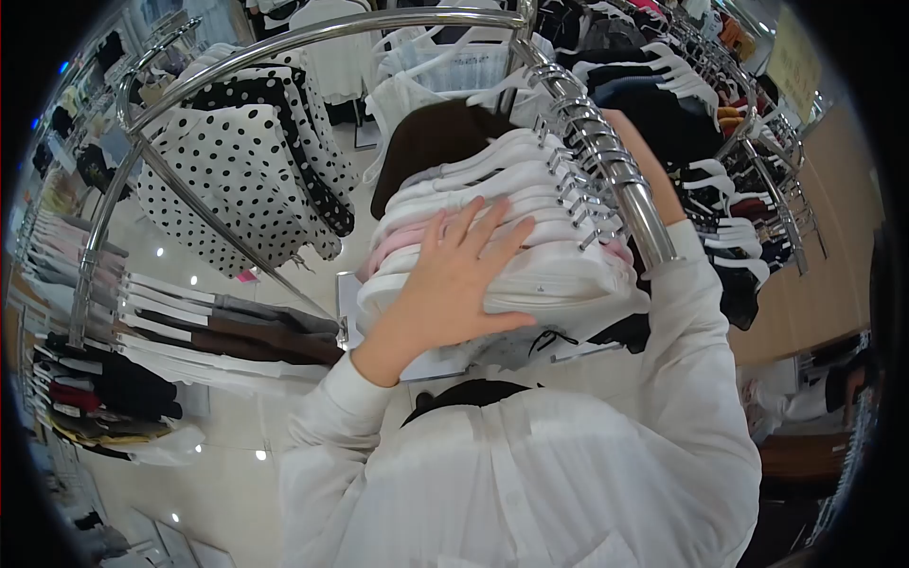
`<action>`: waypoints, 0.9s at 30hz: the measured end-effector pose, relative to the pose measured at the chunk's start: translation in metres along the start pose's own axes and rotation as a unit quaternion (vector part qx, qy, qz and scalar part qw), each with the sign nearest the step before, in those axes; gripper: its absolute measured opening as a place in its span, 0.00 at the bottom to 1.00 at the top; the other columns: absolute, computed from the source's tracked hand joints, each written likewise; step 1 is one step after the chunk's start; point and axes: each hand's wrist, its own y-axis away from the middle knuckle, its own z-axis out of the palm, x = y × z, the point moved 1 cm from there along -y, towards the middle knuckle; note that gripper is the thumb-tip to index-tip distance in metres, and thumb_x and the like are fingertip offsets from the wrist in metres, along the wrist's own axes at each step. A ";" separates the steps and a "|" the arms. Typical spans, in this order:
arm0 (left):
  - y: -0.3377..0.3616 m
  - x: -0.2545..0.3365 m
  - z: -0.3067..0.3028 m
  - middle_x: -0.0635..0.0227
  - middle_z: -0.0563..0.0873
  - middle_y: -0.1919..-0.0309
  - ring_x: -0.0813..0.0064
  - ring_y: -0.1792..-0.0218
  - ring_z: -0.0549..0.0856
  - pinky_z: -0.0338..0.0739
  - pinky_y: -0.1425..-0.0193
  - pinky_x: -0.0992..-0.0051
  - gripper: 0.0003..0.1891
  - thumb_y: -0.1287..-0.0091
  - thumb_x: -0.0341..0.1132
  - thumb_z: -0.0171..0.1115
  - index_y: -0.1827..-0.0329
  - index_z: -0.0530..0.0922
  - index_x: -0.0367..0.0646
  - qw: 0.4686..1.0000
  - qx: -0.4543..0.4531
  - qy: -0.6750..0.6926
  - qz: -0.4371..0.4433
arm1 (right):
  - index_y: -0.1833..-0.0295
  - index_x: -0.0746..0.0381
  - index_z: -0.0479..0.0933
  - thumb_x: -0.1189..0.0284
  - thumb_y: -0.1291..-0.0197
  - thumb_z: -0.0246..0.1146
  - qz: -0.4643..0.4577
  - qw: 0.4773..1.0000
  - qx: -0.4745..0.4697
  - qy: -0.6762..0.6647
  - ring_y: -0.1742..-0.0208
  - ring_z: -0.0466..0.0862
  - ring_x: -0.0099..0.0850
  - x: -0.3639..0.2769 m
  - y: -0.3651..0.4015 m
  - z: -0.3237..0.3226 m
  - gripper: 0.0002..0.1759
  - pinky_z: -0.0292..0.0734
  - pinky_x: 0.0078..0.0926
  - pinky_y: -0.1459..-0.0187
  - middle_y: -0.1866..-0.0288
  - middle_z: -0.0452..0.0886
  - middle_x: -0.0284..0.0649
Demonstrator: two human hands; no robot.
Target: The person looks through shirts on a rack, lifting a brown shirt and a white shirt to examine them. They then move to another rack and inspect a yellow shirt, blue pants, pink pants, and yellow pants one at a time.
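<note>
My left hand (456,279) lies with fingers spread on a row of hanging clothes, mostly white with a pink garment (402,239) among them. White hangers (516,175) carry these clothes, their metal hooks over a chrome rail (615,166). A dark brown garment (440,142) hangs at the far end of the row. My right forearm (653,166) reaches up on the far side of the rail. The rail and hangers hide my right hand and its fingers.
Polka-dot garments (222,185) hang on the left under a curved chrome bar (312,38). Grey, brown and white clothes (237,331) hang lower left. Dark clothes (663,114) fill racks at the right, near a wooden surface (814,237). The tiled floor (232,483) shows lower left.
</note>
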 end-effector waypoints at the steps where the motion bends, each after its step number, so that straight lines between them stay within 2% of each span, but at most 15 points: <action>1: 0.000 0.001 0.006 0.56 0.61 0.37 0.52 0.38 0.62 0.54 0.37 0.54 0.43 0.54 0.51 0.66 0.34 0.58 0.51 1.000 0.010 0.002 0.015 | 0.74 0.65 0.73 0.66 0.44 0.59 0.014 1.000 0.012 0.003 0.80 0.66 0.15 -0.008 0.009 -0.013 0.14 0.60 0.15 0.79 0.81 0.70 0.27; 2: 0.001 -0.003 0.014 0.56 0.61 0.37 0.52 0.38 0.62 0.54 0.37 0.54 0.43 0.54 0.51 0.66 0.34 0.58 0.51 1.000 0.007 0.007 0.023 | 0.75 0.64 0.73 0.64 0.43 0.59 0.027 0.999 0.039 0.017 0.82 0.64 0.14 -0.018 0.022 -0.024 0.15 0.56 0.14 0.81 0.82 0.69 0.26; 4: 0.002 -0.014 0.028 0.56 0.63 0.38 0.54 0.38 0.63 0.57 0.39 0.54 0.42 0.53 0.45 0.67 0.33 0.57 0.54 0.999 0.031 -0.004 -0.015 | 0.76 0.59 0.71 0.63 0.42 0.59 0.044 0.996 0.079 0.026 0.84 0.60 0.11 -0.044 0.062 -0.040 0.14 0.49 0.12 0.82 0.83 0.65 0.23; 5: 0.002 -0.015 0.032 0.56 0.63 0.38 0.54 0.38 0.63 0.57 0.39 0.54 0.42 0.53 0.45 0.67 0.33 0.57 0.54 1.000 0.025 0.005 -0.004 | 0.77 0.58 0.70 0.63 0.43 0.59 0.037 0.993 0.108 0.037 0.84 0.61 0.12 -0.052 0.080 -0.046 0.14 0.50 0.11 0.82 0.83 0.65 0.23; 7: 0.001 -0.016 0.036 0.56 0.63 0.38 0.56 0.38 0.64 0.58 0.39 0.55 0.41 0.53 0.36 0.65 0.33 0.56 0.56 0.998 0.046 -0.036 -0.013 | 0.74 0.59 0.72 0.63 0.44 0.61 0.040 0.989 0.141 0.016 0.83 0.62 0.13 -0.063 0.118 -0.060 0.12 0.53 0.11 0.80 0.81 0.66 0.24; 8: -0.001 -0.016 0.036 0.56 0.63 0.38 0.56 0.38 0.64 0.58 0.39 0.55 0.41 0.53 0.36 0.65 0.33 0.56 0.56 0.999 0.038 -0.023 0.008 | 0.70 0.58 0.73 0.64 0.44 0.61 0.044 0.985 0.163 -0.023 0.82 0.62 0.12 -0.073 0.138 -0.061 0.10 0.54 0.11 0.79 0.80 0.66 0.23; 10: -0.002 -0.017 0.035 0.56 0.61 0.36 0.55 0.37 0.62 0.56 0.37 0.57 0.40 0.51 0.27 0.59 0.32 0.54 0.51 0.998 0.000 -0.069 -0.014 | 0.68 0.58 0.73 0.64 0.44 0.61 0.058 0.975 0.211 -0.048 0.81 0.63 0.12 -0.076 0.174 -0.064 0.09 0.54 0.10 0.78 0.79 0.66 0.23; 13: -0.004 -0.023 0.044 0.56 0.60 0.36 0.56 0.36 0.61 0.55 0.36 0.58 0.41 0.52 0.23 0.57 0.31 0.53 0.51 0.995 0.019 -0.098 0.007 | 0.66 0.59 0.73 0.66 0.43 0.60 0.075 0.955 0.277 -0.074 0.80 0.63 0.13 -0.084 0.222 -0.066 0.08 0.56 0.10 0.77 0.78 0.66 0.23; 15: -0.009 -0.024 0.044 0.57 0.59 0.35 0.58 0.36 0.61 0.54 0.36 0.58 0.41 0.52 0.23 0.56 0.31 0.52 0.51 0.997 0.015 -0.078 0.017 | 0.65 0.59 0.73 0.67 0.43 0.59 0.073 0.929 0.351 -0.096 0.79 0.64 0.14 -0.099 0.253 -0.065 0.07 0.57 0.11 0.76 0.77 0.67 0.24; 17: -0.003 -0.021 0.045 0.57 0.59 0.35 0.59 0.35 0.60 0.53 0.35 0.59 0.41 0.52 0.22 0.55 0.31 0.52 0.51 0.998 0.002 -0.067 0.019 | 0.64 0.60 0.73 0.68 0.42 0.59 0.078 0.921 0.367 -0.100 0.79 0.64 0.14 -0.110 0.283 -0.065 0.07 0.59 0.12 0.76 0.76 0.68 0.26; 23: 0.000 -0.017 0.045 0.58 0.61 0.36 0.59 0.36 0.62 0.56 0.37 0.60 0.40 0.52 0.21 0.55 0.32 0.54 0.52 0.997 0.047 -0.058 0.020 | 0.63 0.62 0.72 0.68 0.41 0.57 0.047 0.881 0.468 -0.054 0.79 0.64 0.15 -0.123 0.368 -0.088 0.08 0.60 0.13 0.75 0.74 0.69 0.28; 27: 0.004 -0.020 0.054 0.59 0.61 0.36 0.61 0.36 0.62 0.57 0.38 0.60 0.37 0.49 0.25 0.55 0.32 0.55 0.51 0.996 0.060 -0.068 0.024 | 0.58 0.63 0.71 0.68 0.39 0.55 0.097 0.846 0.523 -0.043 0.77 0.64 0.16 -0.105 0.449 -0.097 0.10 0.59 0.14 0.73 0.70 0.70 0.30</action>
